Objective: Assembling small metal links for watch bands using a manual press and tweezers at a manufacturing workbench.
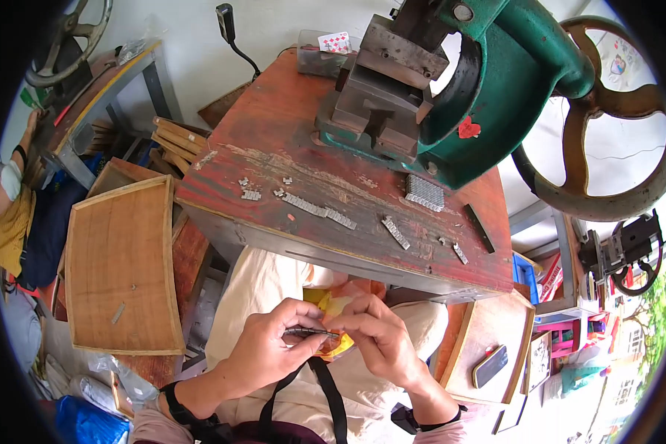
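Note:
Low over my lap, my left hand (277,344) is closed around a slim dark metal piece (302,331) that looks ridged or segmented. Its thin end points right, toward my right hand (377,337). The fingers of that hand are bent and pinched together by the thin end; whatever they grip is too small to make out. Below both hands lies a yellow and orange plastic bag (341,345). On the red worktable (274,96) ahead lie strips of small metal links (303,205), a shorter link strip (396,232) and a block of stacked link strips (425,192).
A green hand press (522,89) with a large wheel (581,140) stands on the table's right. A dark flat bar (479,228) lies near the right edge. Wooden trays flank me, the left tray (122,266) and one holding a phone (490,366). Another person's arm (15,159) shows far left.

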